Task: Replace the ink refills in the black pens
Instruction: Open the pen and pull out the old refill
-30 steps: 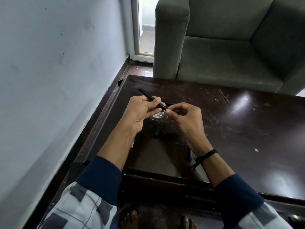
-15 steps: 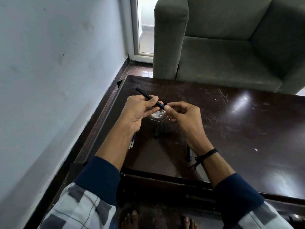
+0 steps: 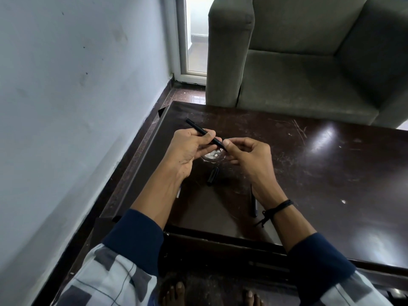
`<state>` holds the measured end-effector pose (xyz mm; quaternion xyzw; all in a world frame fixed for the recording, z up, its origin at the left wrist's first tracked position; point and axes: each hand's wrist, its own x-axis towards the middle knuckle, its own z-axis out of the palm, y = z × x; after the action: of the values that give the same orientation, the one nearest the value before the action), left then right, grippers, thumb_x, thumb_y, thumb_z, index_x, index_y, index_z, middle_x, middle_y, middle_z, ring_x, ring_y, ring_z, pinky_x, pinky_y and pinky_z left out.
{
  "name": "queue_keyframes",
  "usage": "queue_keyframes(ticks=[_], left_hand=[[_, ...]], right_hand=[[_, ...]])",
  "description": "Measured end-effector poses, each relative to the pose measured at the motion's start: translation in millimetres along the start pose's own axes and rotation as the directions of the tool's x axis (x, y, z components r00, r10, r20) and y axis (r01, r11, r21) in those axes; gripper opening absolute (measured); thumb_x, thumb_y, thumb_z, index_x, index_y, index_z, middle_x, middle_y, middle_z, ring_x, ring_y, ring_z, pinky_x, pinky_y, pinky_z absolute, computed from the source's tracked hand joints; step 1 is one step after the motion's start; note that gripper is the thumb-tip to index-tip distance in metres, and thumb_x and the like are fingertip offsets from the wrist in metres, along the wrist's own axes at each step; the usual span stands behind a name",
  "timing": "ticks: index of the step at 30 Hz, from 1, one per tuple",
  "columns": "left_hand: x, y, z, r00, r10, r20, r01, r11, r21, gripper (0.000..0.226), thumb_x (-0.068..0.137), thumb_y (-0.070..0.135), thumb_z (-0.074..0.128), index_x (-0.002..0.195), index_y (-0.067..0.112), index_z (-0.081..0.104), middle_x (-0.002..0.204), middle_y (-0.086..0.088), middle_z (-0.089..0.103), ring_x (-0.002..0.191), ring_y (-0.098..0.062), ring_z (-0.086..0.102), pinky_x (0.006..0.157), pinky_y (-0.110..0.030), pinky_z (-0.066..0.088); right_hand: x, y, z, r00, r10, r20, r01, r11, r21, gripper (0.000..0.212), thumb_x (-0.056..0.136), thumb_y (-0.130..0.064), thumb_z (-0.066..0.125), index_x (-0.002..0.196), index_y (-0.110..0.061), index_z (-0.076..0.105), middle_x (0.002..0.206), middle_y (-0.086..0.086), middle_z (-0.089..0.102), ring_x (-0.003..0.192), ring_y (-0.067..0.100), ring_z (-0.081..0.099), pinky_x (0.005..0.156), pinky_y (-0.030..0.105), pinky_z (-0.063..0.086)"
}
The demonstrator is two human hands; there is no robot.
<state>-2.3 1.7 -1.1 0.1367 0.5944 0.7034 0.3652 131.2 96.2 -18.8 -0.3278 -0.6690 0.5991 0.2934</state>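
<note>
Probably a home living room: a grey upholstered armchair faces a low, scratched dark table beside a glazed door.

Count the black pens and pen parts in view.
3: one pen held in both hands, a short black piece lying on the table, and another pen beside the right wrist. More may be hidden under the arms.

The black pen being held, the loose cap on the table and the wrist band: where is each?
black pen [image 3: 199,131], head view, mid-barrel above the left hand's fingers.
pen cap [image 3: 212,176], head view, middle of the cap.
wrist band [image 3: 278,206], head view, cord across the right wrist.
</note>
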Motion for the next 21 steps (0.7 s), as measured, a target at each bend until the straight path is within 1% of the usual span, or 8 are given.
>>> queue_keyframes(ticks=[3, 7, 9, 11, 13, 15, 18, 21], left_hand=[[0.1, 0.6, -0.5, 1.000, 0.004, -0.009, -0.004, 1.000, -0.013, 0.015, 0.092, 0.000, 0.069, 0.104, -0.009, 0.070, 0.093, -0.018, 0.077, 0.090, -0.025, 0.077, 0.078, -0.029, 0.063], [-1.2, -1.0, 0.5, 1.000, -0.001, 0.004, 0.001, 1.000, 0.003, 0.016, 0.092, 0.001, 0.068, 0.106, -0.008, 0.070, 0.097, -0.021, 0.077, 0.091, -0.026, 0.077, 0.078, -0.028, 0.063], [-0.9, -0.6, 0.0, 1.000, 0.001, 0.002, -0.001, 1.000, -0.006, 0.017, 0.092, 0.001, 0.068, 0.106, -0.009, 0.070, 0.097, -0.021, 0.076, 0.090, -0.026, 0.077, 0.077, -0.028, 0.063], [-0.1, 0.9, -0.8, 1.000, 0.005, -0.001, -0.005, 1.000, -0.021, 0.017, 0.092, 0.000, 0.068, 0.106, -0.010, 0.069, 0.096, -0.020, 0.076, 0.089, -0.025, 0.078, 0.076, -0.027, 0.063], [0.6, 1.4, -1.1, 1.000, 0.008, -0.007, -0.008, 0.999, -0.031, 0.017, 0.091, -0.001, 0.069, 0.105, -0.010, 0.069, 0.095, -0.019, 0.076, 0.087, -0.024, 0.078, 0.076, -0.027, 0.063], [0.3, 0.8, -0.7, 1.000, 0.007, -0.006, -0.007, 1.000, -0.023, 0.016, 0.091, -0.001, 0.069, 0.105, -0.009, 0.070, 0.094, -0.019, 0.076, 0.088, -0.024, 0.078, 0.076, -0.027, 0.063], [0.4, -2.3, 1.6, 1.000, -0.003, 0.010, 0.003, 1.000, 0.006, 0.012, 0.092, 0.001, 0.069, 0.102, -0.005, 0.071, 0.095, -0.020, 0.077, 0.090, -0.025, 0.077, 0.076, -0.027, 0.063], [1.0, -2.3, 1.2, 1.000, -0.004, 0.012, 0.005, 1.000, -0.005, 0.012, 0.092, 0.001, 0.069, 0.102, -0.005, 0.071, 0.090, -0.017, 0.078, 0.087, -0.024, 0.078, 0.076, -0.027, 0.063]], right_hand=[[0.2, -0.3, 0.5, 1.000, 0.024, -0.004, -0.024, 1.000, -0.018, 0.011, 0.094, -0.026, 0.075, 0.094, -0.016, 0.077, 0.081, 0.007, 0.078, 0.071, 0.012, 0.072, 0.070, 0.027, 0.057], [0.0, 3.0, 0.9, 1.000, -0.022, -0.009, 0.021, 0.995, -0.098, 0.005, 0.087, -0.017, 0.081, 0.088, -0.017, 0.076, 0.080, 0.004, 0.076, 0.073, 0.010, 0.071, 0.071, 0.027, 0.058], [0.5, 2.7, 0.0, 0.999, -0.043, -0.003, 0.042, 0.995, -0.095, 0.010, 0.084, -0.019, 0.084, 0.090, -0.019, 0.075, 0.083, 0.003, 0.076, 0.076, 0.010, 0.071, 0.074, 0.028, 0.059], [0.5, 1.2, -1.4, 1.000, -0.029, 0.000, 0.029, 0.997, -0.070, 0.014, 0.085, -0.027, 0.084, 0.094, -0.020, 0.075, 0.084, 0.003, 0.077, 0.077, 0.011, 0.073, 0.075, 0.030, 0.060], [0.5, -0.9, -3.1, 1.000, -0.005, -0.009, 0.005, 0.999, -0.048, 0.015, 0.089, -0.032, 0.079, 0.095, -0.019, 0.075, 0.078, 0.001, 0.077, 0.071, 0.008, 0.071, 0.073, 0.028, 0.059], [0.5, -1.4, -2.9, 1.000, 0.012, -0.002, -0.012, 0.999, -0.050, 0.014, 0.092, -0.030, 0.077, 0.094, -0.016, 0.077, 0.074, 0.000, 0.076, 0.066, 0.007, 0.070, 0.069, 0.026, 0.056], [0.6, 0.9, -0.3, 1.000, 0.006, 0.001, -0.006, 0.995, -0.104, 0.005, 0.090, -0.020, 0.078, 0.088, -0.015, 0.077, 0.076, 0.003, 0.077, 0.068, 0.009, 0.071, 0.068, 0.027, 0.056], [2.1, 2.2, -0.5, 0.999, -0.035, -0.007, 0.034, 0.992, -0.125, 0.010, 0.083, -0.018, 0.085, 0.087, -0.019, 0.076, 0.080, 0.004, 0.076, 0.074, 0.011, 0.070, 0.074, 0.032, 0.060]])
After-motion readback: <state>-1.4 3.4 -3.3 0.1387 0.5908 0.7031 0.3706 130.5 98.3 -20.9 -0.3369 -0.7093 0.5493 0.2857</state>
